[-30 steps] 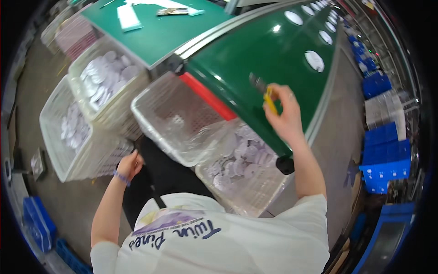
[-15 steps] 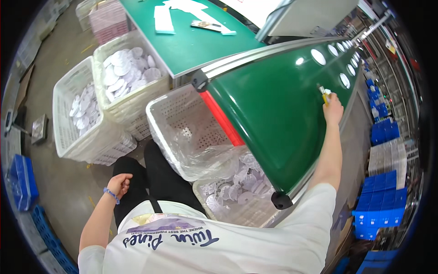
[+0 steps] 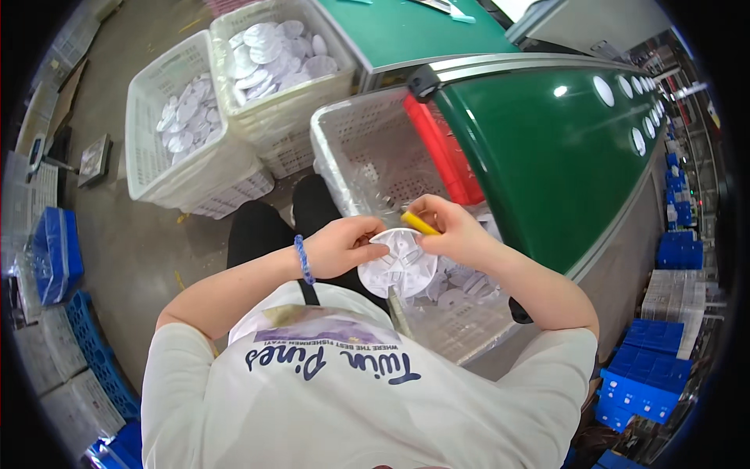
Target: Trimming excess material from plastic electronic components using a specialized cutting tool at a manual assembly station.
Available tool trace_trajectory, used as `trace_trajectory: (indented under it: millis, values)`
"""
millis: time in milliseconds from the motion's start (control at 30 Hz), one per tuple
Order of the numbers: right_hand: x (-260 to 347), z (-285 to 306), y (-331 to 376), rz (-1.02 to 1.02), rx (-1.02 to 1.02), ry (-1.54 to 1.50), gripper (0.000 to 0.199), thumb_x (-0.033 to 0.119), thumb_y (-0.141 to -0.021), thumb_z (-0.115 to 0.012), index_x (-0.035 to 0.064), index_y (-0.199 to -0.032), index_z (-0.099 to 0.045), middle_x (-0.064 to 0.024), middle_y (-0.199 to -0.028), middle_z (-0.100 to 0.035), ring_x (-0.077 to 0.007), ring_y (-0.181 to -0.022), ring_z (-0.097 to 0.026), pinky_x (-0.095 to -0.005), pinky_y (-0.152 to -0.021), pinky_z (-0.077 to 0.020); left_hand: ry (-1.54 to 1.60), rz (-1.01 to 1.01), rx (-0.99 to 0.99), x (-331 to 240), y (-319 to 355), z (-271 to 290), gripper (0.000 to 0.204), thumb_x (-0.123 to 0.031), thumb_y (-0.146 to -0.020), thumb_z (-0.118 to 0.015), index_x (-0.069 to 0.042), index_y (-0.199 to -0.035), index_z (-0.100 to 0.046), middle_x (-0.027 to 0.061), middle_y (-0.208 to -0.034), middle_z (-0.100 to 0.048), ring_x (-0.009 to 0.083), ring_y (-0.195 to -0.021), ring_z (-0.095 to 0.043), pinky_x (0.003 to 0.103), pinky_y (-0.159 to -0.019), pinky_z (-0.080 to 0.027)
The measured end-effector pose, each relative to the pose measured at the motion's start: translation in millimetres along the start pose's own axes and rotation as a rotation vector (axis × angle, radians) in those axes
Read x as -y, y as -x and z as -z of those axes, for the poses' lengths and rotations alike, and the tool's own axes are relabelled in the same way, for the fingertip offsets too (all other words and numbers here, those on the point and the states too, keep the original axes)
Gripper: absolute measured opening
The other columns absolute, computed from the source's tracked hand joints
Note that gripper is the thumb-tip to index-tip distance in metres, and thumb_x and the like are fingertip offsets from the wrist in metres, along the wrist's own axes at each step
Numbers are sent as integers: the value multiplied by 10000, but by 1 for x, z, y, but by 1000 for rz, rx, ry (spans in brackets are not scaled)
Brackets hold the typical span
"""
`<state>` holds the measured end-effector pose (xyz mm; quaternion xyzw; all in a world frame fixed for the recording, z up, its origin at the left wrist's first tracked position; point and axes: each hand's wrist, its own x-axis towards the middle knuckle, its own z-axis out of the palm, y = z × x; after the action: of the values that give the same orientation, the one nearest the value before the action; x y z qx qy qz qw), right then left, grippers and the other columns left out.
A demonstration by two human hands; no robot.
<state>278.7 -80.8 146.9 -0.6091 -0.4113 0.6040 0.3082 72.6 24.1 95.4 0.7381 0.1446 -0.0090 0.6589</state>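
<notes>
In front of my body, above my lap, both hands meet at a round white plastic disc (image 3: 400, 272) with ribs moulded on its upturned face. The fingers and thumb of my left hand (image 3: 340, 247) pinch its left edge. My right hand (image 3: 462, 231) is closed on a yellow-handled tool (image 3: 420, 223), with its thumb at the disc's upper right edge. The tool's working end cannot be made out. More white discs (image 3: 638, 141) lie in rows toward the far end of a green conveyor belt (image 3: 539, 164).
A plastic-lined white basket (image 3: 331, 168) stands by the belt's end, next to a red panel (image 3: 445, 152). Loose white parts fill another basket (image 3: 461, 332) under my right forearm. Two tall baskets of discs stand at left. Blue bins (image 3: 644, 375) line the right side.
My right hand has come back from the belt to my lap with the yellow-handled tool. My left hand has risen and now grips a white disc. The view has shifted.
</notes>
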Motion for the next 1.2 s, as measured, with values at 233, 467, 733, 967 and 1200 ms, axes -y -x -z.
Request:
trace_trajectory:
  millis: [233,467,733,967,1200]
  values:
    - [-18,-35,-7,306,-211,579,546,46,-663,-667,59,-1190,-522,-75,-1069,-555,-201,-935,-555,-323,-760,-438,489,178,-278,70,48,0,313,-189,-869,-565,-14,-1126,-527,-11,-824,-558,45,-694,-488,202,-590,-412]
    - [-4,-82,-12,467,-253,1157,574,82,-604,-675,95,-1163,-544,-80,-985,-536,-270,-932,-515,-382,-769,-408,480,151,-381,78,64,-7,475,-135,-849,-523,-49,-1303,-411,-7,-818,-554,55,-684,-493,207,-586,-426]
    - [1,-99,-20,401,-214,1266,549,95,-609,-668,87,-1144,-546,-68,-958,-524,-255,-917,-507,-381,-755,-393,228,154,-469,77,69,-12,336,-221,-911,-471,-19,-1180,-483,102,-713,-584,176,-637,-568,315,-589,-445]
    - [15,-103,-15,415,-260,1287,558,96,-604,-670,83,-1148,-547,-64,-969,-527,-247,-941,-501,-390,-745,-383,174,103,-564,87,65,-18,319,-252,-964,-425,-30,-1184,-490,27,-739,-549,87,-607,-507,241,-563,-451]
    - [15,-96,-8,384,-256,1316,591,97,-597,-673,86,-1172,-540,-60,-1010,-530,-246,-952,-494,-387,-756,-369,171,79,-562,76,67,-17,376,-216,-961,-425,-50,-1298,-410,35,-855,-568,91,-667,-509,240,-592,-460]
